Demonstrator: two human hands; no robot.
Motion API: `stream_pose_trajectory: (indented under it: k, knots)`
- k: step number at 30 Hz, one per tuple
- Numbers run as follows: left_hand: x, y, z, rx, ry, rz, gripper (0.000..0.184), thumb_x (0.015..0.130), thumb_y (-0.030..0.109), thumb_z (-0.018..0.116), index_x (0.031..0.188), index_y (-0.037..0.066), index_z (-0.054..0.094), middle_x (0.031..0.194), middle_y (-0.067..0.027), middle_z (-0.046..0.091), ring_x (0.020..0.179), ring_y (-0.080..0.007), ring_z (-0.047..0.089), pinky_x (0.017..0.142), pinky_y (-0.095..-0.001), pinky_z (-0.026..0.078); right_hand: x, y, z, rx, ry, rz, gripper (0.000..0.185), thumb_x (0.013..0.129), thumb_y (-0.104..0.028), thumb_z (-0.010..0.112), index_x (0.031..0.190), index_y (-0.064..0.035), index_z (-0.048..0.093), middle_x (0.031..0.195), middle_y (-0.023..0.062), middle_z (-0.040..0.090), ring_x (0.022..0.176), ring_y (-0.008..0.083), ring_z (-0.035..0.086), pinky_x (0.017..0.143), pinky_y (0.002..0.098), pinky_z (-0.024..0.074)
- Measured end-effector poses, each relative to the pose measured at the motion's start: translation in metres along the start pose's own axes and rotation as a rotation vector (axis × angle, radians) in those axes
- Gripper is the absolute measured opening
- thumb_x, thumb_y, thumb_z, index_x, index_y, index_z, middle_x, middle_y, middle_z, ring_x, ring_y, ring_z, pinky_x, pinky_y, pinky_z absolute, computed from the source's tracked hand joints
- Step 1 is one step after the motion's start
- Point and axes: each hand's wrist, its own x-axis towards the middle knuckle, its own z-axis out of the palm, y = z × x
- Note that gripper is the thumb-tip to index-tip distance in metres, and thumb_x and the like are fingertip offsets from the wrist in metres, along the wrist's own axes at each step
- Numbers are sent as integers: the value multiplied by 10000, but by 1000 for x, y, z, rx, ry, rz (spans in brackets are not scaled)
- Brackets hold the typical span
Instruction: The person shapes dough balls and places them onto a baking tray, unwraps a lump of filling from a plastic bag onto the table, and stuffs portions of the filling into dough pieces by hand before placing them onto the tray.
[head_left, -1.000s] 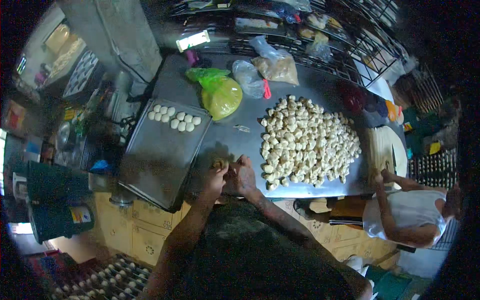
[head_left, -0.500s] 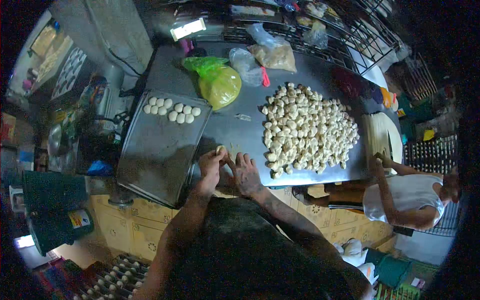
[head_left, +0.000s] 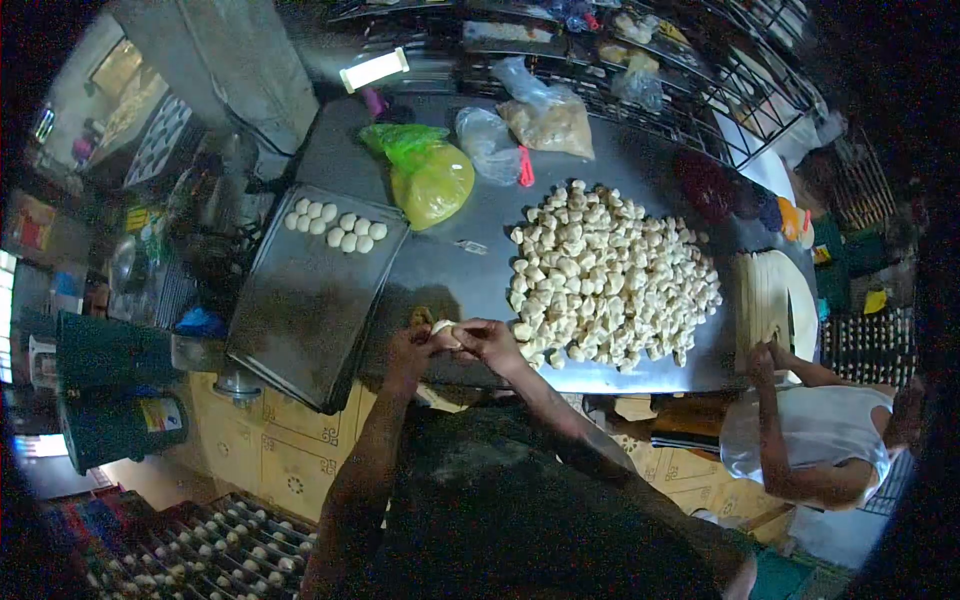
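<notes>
Between my two hands is a small piece of pale dough (head_left: 445, 334), above the near edge of the metal table (head_left: 420, 270). My left hand (head_left: 413, 350) pinches it from the left, and the fingers of my right hand (head_left: 484, 343) close on its other side. A large heap of dough pieces (head_left: 610, 275) lies just right of my right hand. To the left, a dark tray (head_left: 300, 310) carries several smooth round dough balls (head_left: 335, 225) near its far end.
A green-yellow bag (head_left: 432, 185) and clear bags (head_left: 550, 120) lie at the back of the table. At the right, a person in a white top (head_left: 805, 435) works at the table's end. Racks stand behind; trays of dough balls (head_left: 225, 555) sit low at the left.
My hands have come together, and the dough piece now shows between them. My right hand has turned from lying flatter near the table to a pinch. The camera view has shifted slightly.
</notes>
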Motion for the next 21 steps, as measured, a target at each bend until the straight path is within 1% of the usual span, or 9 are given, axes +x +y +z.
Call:
stream_pose_trajectory:
  k: [1,4,9,11,14,17,18,20,21]
  knots:
    - [1,-4,-4,-2,-5,0,229,847,158,731,966,-35,696,814,-101,688,768,-189,656,734,-321,516,-2,-2,3,22,-2,-3,252,929,-154,695,1110,17,661,939,69,673,850,160,668,723,293,570]
    - [30,-25,-29,419,-148,101,235,851,149,726,983,-42,687,822,-123,690,765,-168,651,692,-331,510,6,6,8,-25,12,-60,240,905,-104,712,1106,17,657,918,69,675,802,151,667,693,292,574]
    - [48,-59,-54,469,-179,394,218,861,135,726,978,-44,687,806,-119,686,753,-145,646,658,-326,502,24,41,20,-235,86,-183,253,853,-1,699,1101,8,651,901,77,681,775,168,671,683,296,574]
    - [36,-47,-57,326,-226,340,225,864,74,706,1068,-18,680,891,-91,702,819,-150,655,652,-320,525,28,48,26,-282,102,-195,274,835,24,693,1105,7,649,896,84,685,780,178,674,687,298,572]
    - [35,-52,-75,248,-201,295,226,883,61,685,1090,-28,672,907,-92,704,820,-153,657,657,-306,529,32,60,35,-985,156,-826,355,773,49,685,1123,-2,647,870,126,684,795,239,683,673,323,550]
    - [45,-55,-84,234,-124,284,210,917,95,663,1044,-73,662,854,-122,691,756,-154,654,675,-284,513,8,26,78,-847,203,-659,321,756,15,707,1074,-12,676,873,153,674,796,287,667,666,352,528]
    - [40,-38,-81,135,-130,115,216,920,99,660,1053,-71,661,865,-122,693,761,-157,657,681,-288,520,3,17,84,-780,224,-579,304,747,-2,717,1049,-18,691,874,166,669,797,311,660,663,366,516]
    - [28,-18,-70,-65,-134,-232,228,928,108,654,1073,-67,660,888,-123,697,771,-162,664,694,-295,533,2,8,73,-855,188,-613,265,750,-16,722,1015,-24,703,870,166,663,787,321,652,661,374,510]
    - [25,-22,-67,-64,-135,-239,228,928,108,654,1073,-67,660,888,-123,697,771,-162,664,694,-295,533,0,4,66,-920,146,-648,226,754,-31,726,980,-30,716,867,166,657,777,330,644,659,383,504]
